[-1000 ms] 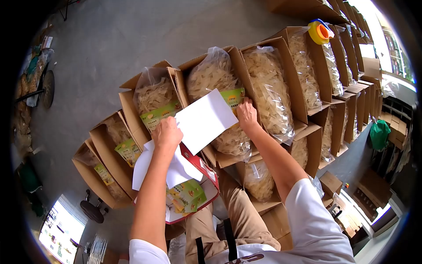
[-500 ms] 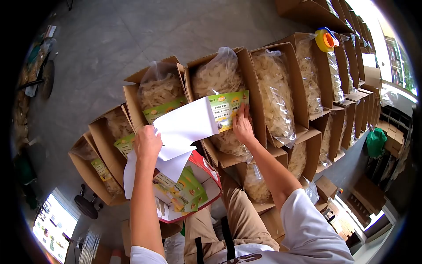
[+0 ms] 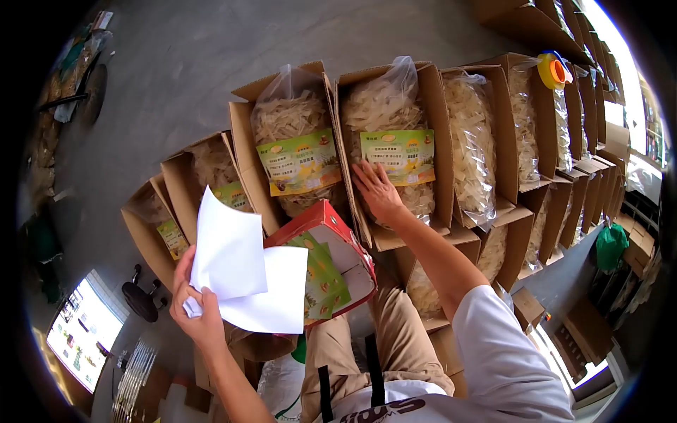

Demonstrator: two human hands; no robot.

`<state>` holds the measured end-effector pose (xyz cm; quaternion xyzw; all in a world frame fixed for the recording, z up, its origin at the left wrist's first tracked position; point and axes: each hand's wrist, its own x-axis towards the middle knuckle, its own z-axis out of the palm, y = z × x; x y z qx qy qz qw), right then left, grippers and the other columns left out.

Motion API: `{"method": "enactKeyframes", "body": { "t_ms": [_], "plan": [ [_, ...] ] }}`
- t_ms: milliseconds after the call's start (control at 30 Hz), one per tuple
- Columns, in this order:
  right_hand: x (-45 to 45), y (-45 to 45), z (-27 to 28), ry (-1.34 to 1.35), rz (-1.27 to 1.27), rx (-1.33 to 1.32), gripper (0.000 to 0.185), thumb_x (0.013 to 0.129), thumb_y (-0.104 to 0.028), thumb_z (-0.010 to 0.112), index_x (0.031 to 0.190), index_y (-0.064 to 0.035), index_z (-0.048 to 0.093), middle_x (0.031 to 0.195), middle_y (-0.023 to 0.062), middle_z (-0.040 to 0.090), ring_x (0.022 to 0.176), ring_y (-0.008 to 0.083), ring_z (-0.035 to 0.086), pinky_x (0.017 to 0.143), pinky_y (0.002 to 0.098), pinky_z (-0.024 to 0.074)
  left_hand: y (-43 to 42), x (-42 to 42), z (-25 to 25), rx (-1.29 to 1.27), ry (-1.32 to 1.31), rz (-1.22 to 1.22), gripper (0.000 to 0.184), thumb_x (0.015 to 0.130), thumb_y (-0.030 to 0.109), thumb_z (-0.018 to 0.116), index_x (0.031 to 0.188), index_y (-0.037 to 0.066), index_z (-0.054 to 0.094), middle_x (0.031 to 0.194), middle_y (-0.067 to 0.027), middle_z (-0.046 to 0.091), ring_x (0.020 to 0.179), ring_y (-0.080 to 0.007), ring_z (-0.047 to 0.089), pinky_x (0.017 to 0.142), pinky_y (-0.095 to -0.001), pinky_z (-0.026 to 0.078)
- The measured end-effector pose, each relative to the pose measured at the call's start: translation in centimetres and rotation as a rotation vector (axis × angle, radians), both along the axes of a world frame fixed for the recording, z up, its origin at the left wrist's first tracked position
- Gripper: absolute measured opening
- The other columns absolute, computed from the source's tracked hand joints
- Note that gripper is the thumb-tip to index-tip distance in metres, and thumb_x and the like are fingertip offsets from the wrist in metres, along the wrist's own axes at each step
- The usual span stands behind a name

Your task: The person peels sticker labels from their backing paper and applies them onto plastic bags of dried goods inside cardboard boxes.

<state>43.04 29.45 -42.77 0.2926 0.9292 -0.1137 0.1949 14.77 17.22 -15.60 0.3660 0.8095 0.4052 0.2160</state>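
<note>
My left hand (image 3: 196, 299) grips white paper sheets (image 3: 229, 250) that curl above it, left of a red-edged box (image 3: 363, 257). Green printed labels (image 3: 321, 278) lie inside that box. My right hand (image 3: 377, 189) rests with spread fingers at the lower edge of a green label (image 3: 398, 156), which lies flat on a clear bag of pale flat pieces (image 3: 384, 102) in a cardboard box. The bag in the box to its left carries a similar label (image 3: 297, 162).
More open cardboard boxes (image 3: 525, 120) with filled bags run in rows to the right, two smaller ones (image 3: 156, 211) at the left. A yellow and blue tape roll (image 3: 553, 70) sits on a box. A wheeled base (image 3: 141, 299) stands on the floor.
My left hand has drawn the white sheets down and left, off the labelled bags. The label near my right hand now lies fully uncovered, and that hand has spread its fingers on it.
</note>
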Motion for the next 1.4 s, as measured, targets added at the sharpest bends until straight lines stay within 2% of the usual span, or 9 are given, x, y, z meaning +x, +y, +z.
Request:
{"method": "enactKeyframes", "body": {
  "t_ms": [100, 133, 167, 267, 433, 633, 700, 1000, 1400],
  "plan": [
    [2.9, -2.8, 0.8, 0.131, 0.060, -0.123, 0.043, 0.083, -0.013, 0.045, 0.126, -0.0066, 0.048, 0.138, 0.0118, 0.038, 0.132, 0.0279, 0.028, 0.109, 0.0365, 0.0230, -3.6, -0.3, 0.2, 0.050, -0.216, -0.010, 0.020, 0.064, -0.012, 0.038, 0.060, 0.005, 0.026, 0.079, -0.0174, 0.061, 0.089, -0.0306, 0.062, 0.101, -0.0507, 0.032],
    [3.4, -3.1, 2.4, 0.275, -0.173, -0.342, 0.046, 0.080, -0.004, 0.047, 0.125, -0.0048, 0.048, 0.133, 0.0144, 0.042, 0.126, 0.0292, 0.037, 0.103, 0.0363, 0.0312, -4.1, 0.1, 0.3, 0.051, -0.291, 0.023, 0.023, 0.064, -0.013, 0.036, 0.059, 0.006, 0.025, 0.064, -0.0129, 0.056, 0.069, -0.0261, 0.062, 0.100, -0.0559, 0.032],
    [3.5, -3.5, 3.9, 0.415, -0.406, -0.559, 0.049, 0.077, 0.005, 0.049, 0.125, -0.0031, 0.047, 0.128, 0.0171, 0.046, 0.119, 0.0306, 0.045, 0.097, 0.0362, 0.0395, -5.3, 0.5, -0.3, 0.070, -0.322, 0.085, 0.019, 0.067, -0.011, 0.036, 0.061, 0.006, 0.028, 0.056, -0.0087, 0.046, 0.054, -0.0174, 0.052, 0.085, -0.0482, 0.048],
    [2.5, -4.8, 9.3, 0.716, -0.839, -0.199, 0.037, 0.078, 0.008, 0.049, 0.113, -0.0024, 0.054, 0.110, 0.0196, 0.056, 0.099, 0.0328, 0.057, 0.079, 0.0349, 0.0485, -9.5, 1.6, -1.5, -0.169, -0.303, 0.216, 0.017, 0.068, -0.009, 0.037, 0.063, 0.006, 0.030, 0.055, -0.0053, 0.041, 0.049, -0.0119, 0.041, 0.058, -0.0305, 0.044],
    [-2.4, -10.7, 18.0, 0.647, -0.739, -0.708, 0.027, 0.081, -0.004, 0.055, 0.108, 0.0009, 0.050, 0.092, 0.0190, 0.057, 0.089, 0.0362, 0.056, 0.078, 0.0407, 0.0457, -11.3, 6.4, -2.1, -0.537, -0.222, 0.009, 0.022, 0.074, 0.016, 0.067, 0.082, 0.006, 0.049, 0.053, -0.0034, 0.043, 0.046, -0.0126, 0.043, 0.043, -0.0306, 0.034],
    [-6.4, -19.8, 11.9, 0.208, -0.655, -0.248, 0.042, 0.073, -0.018, 0.066, 0.102, 0.0055, 0.046, 0.087, 0.0222, 0.057, 0.085, 0.0362, 0.058, 0.079, 0.0407, 0.0454, -16.6, 10.6, -3.6, -0.647, -0.226, -0.097, 0.025, 0.069, 0.020, 0.075, 0.071, 0.002, 0.058, 0.053, -0.0057, 0.050, 0.045, -0.0153, 0.042, 0.045, -0.0307, 0.036],
    [-6.6, -20.0, 11.1, 0.076, -0.857, -0.540, 0.045, 0.070, -0.023, 0.070, 0.099, 0.0040, 0.048, 0.089, 0.0229, 0.059, 0.090, 0.0366, 0.057, 0.076, 0.0420, 0.0470, -17.8, 10.8, -3.3, -0.710, -0.222, -0.122, 0.021, 0.072, 0.020, 0.071, 0.073, 0.004, 0.058, 0.056, -0.0140, 0.055, 0.050, -0.0281, 0.054, 0.050, -0.0380, 0.042],
    [-3.6, -17.6, 15.9, 0.261, -0.826, -0.399, 0.018, 0.083, -0.012, 0.051, 0.092, 0.0032, 0.048, 0.077, 0.0250, 0.060, 0.072, 0.0410, 0.059, 0.066, 0.0478, 0.0461, -18.5, 9.7, -0.3, -0.606, -0.185, -0.123, 0.016, 0.075, 0.017, 0.066, 0.073, 0.003, 0.059, 0.057, -0.0141, 0.056, 0.052, -0.0293, 0.055, 0.051, -0.0386, 0.042],
    [-0.3, -15.1, 23.9, 0.354, -0.847, -0.289, 0.020, 0.085, -0.015, 0.044, 0.082, -0.0009, 0.058, 0.069, 0.0234, 0.060, 0.067, 0.0398, 0.060, 0.060, 0.0483, 0.0467, -14.2, 10.6, 6.6, -0.392, -0.136, -0.314, 0.014, 0.077, 0.016, 0.065, 0.079, 0.002, 0.063, 0.062, -0.0155, 0.059, 0.058, -0.0286, 0.060, 0.055, -0.0361, 0.046]
  ]
}}
